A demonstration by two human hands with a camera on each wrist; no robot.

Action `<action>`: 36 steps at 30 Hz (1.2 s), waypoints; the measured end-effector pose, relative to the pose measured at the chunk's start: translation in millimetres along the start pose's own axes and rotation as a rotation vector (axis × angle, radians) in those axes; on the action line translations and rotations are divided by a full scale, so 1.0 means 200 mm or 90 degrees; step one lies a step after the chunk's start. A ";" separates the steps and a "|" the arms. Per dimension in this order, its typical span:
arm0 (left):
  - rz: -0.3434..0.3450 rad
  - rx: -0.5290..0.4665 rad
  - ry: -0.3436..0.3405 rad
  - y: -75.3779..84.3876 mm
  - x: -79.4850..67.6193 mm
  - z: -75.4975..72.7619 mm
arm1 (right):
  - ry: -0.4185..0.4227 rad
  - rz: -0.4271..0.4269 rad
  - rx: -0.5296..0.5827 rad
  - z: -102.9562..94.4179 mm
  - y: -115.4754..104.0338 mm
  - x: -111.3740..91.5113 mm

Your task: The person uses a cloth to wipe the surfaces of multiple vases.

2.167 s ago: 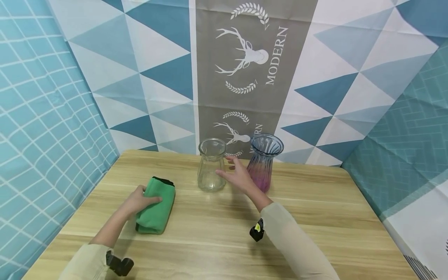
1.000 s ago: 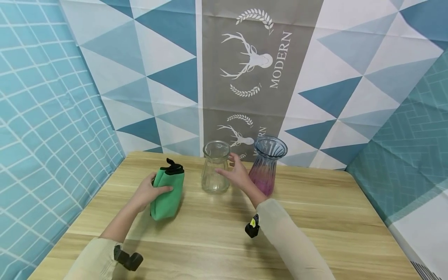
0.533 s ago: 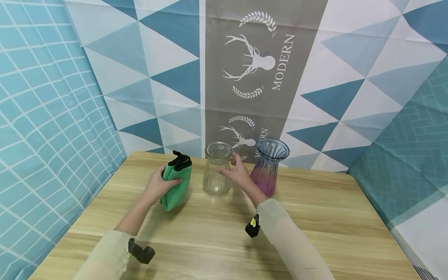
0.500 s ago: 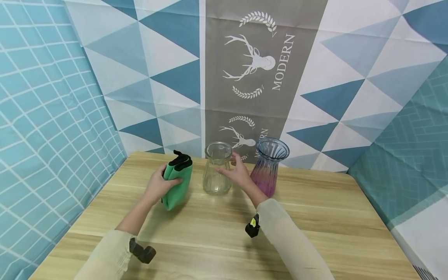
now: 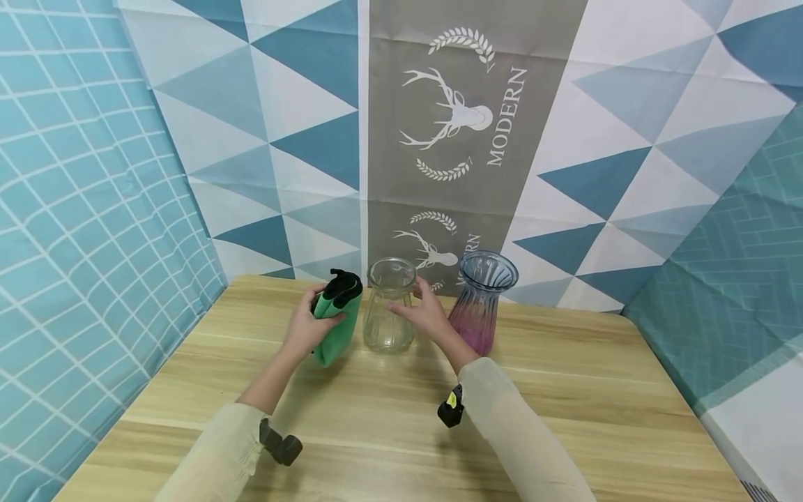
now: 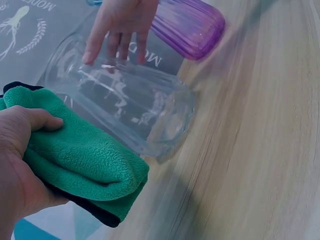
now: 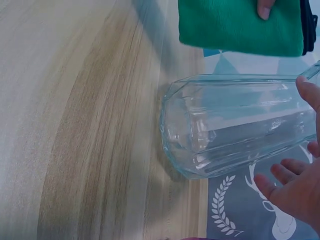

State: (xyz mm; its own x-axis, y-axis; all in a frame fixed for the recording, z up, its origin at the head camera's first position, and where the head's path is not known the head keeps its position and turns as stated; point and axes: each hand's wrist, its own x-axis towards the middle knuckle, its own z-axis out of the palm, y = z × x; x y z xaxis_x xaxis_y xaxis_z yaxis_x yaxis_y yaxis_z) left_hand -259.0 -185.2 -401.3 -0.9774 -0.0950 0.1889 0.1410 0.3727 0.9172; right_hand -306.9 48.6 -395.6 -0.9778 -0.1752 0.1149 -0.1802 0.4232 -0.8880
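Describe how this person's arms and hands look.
The left hand and right hand are gloveless. Both sleeves are plain cream, stopping short of the hands. A small black device sits at each sleeve's end; the right one bears a yellow patch. No cables show.

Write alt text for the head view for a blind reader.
A left hand holds a green cloth beside a clear vase on a wooden table. The right hand is at that vase's other side, near a blue-pink vase.

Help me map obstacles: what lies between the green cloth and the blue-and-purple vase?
Going from the green cloth to the blue-and-purple vase, the head view shows the clear glass vase, then the right hand.
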 end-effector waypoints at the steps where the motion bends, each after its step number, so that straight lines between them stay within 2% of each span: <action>1: 0.005 -0.003 0.000 0.00 0.01 0.01 | 0.002 0.000 -0.001 0.00 0.00 0.00; 6: 0.024 -0.005 0.005 0.01 0.02 0.07 | 0.011 -0.021 0.002 0.01 -0.02 -0.01; 13: 0.014 -0.018 -0.001 0.02 0.02 0.11 | 0.005 -0.048 0.034 0.05 0.01 0.00; 22: 0.057 0.081 -0.019 0.03 0.04 0.13 | 0.012 -0.048 0.002 0.04 -0.01 0.00; 29: 0.091 0.110 -0.033 0.01 0.04 0.13 | 0.006 -0.039 -0.008 0.05 -0.01 0.00; 36: 0.106 0.145 -0.062 -0.01 0.03 0.14 | 0.005 -0.034 -0.012 0.04 -0.01 0.00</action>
State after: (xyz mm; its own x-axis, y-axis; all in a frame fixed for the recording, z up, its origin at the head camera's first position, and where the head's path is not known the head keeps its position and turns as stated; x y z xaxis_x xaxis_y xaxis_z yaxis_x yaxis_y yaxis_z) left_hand -269.2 -159.7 -412.0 -0.9558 0.0698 0.2856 0.2726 0.5747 0.7716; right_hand -306.4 40.4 -398.2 -0.9676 -0.1906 0.1659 -0.2342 0.4300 -0.8719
